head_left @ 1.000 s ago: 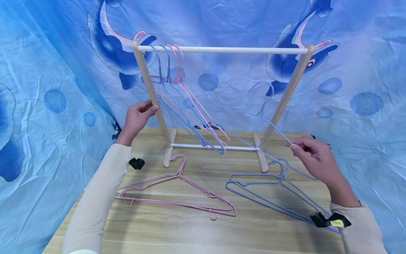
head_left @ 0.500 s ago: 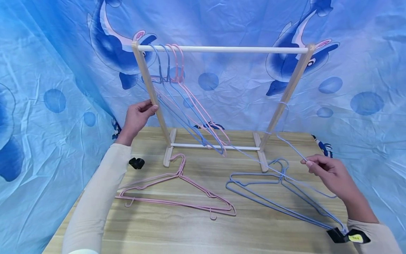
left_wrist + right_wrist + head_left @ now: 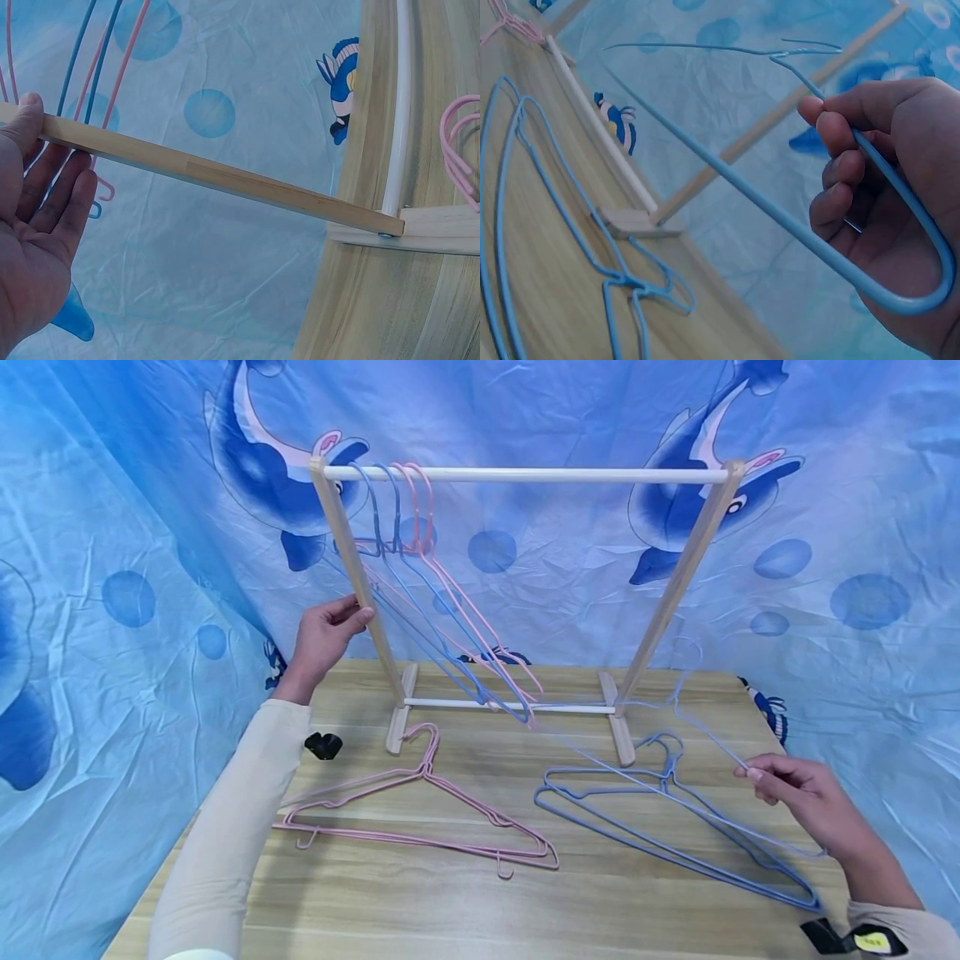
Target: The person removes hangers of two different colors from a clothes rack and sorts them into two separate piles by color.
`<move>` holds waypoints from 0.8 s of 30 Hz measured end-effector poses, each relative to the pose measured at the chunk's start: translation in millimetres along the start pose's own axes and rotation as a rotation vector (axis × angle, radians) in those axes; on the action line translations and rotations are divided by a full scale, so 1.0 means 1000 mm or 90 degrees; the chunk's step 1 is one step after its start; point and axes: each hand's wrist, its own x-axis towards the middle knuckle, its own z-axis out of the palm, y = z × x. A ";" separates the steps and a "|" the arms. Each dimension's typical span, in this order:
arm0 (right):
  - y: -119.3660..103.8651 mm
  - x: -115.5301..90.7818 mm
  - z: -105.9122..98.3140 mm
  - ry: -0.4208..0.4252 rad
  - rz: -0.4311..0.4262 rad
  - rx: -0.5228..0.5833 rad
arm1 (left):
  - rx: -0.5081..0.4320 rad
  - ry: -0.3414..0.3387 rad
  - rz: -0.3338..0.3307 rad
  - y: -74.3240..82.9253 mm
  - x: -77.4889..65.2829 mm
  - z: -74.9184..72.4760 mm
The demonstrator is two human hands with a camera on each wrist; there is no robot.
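My left hand (image 3: 326, 639) grips the left wooden post (image 3: 225, 180) of a small clothes rack, thumb in front and fingers behind. Low at the right, my right hand (image 3: 802, 793) pinches a light blue wire hanger (image 3: 780, 214) by one shoulder, its hook pointing to the back. In the head view that hanger overlaps the blue hangers (image 3: 666, 781) lying on the table. From the left end of the rack's white top rail (image 3: 570, 476) hang blue hangers (image 3: 397, 514) and pink hangers (image 3: 431, 510). More pink hangers (image 3: 426, 768) lie stacked at the left front.
The rack stands toward the back of a wood-grain table (image 3: 420, 910), with a white lower rail (image 3: 570, 707) between its feet. A blue curtain (image 3: 525, 610) with dolphin prints hangs behind and at both sides.
My right hand has moved down and to the right with the blue hanger, whose hook has dropped from beside the right post to near the table's back edge. The left hand stays put.
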 end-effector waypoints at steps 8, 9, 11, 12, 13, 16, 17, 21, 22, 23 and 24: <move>0.022 -0.020 -0.010 -0.023 0.063 -0.018 | 0.001 -0.001 0.002 -0.002 0.000 0.000; 0.025 -0.022 -0.011 -0.028 0.063 0.002 | 0.000 -0.002 0.001 -0.002 0.000 0.000; 0.032 -0.027 -0.012 -0.039 0.066 0.061 | 0.000 -0.003 -0.001 -0.002 0.000 0.000; 0.036 -0.029 -0.012 -0.045 0.064 0.097 | -0.001 -0.003 -0.002 -0.001 0.000 0.000; 0.040 -0.031 -0.012 -0.051 0.061 0.131 | -0.002 -0.003 -0.002 -0.001 0.000 0.000; 0.051 -0.037 -0.012 -0.067 0.057 0.199 | -0.004 -0.003 -0.006 -0.002 0.001 0.000; 0.054 -0.038 -0.012 -0.072 0.054 0.210 | -0.004 -0.002 -0.007 -0.002 0.001 0.000; 0.062 -0.043 -0.013 -0.098 0.062 0.233 | 0.002 0.000 -0.011 -0.001 0.001 0.000; 0.063 -0.044 -0.013 -0.103 0.067 0.236 | 0.003 0.001 -0.011 0.000 0.001 0.000; 0.064 -0.044 -0.014 -0.107 0.073 0.229 | 0.002 0.001 -0.012 0.000 0.001 0.000; 0.064 -0.045 -0.014 -0.105 0.083 0.212 | 0.002 0.001 -0.012 0.000 0.001 0.000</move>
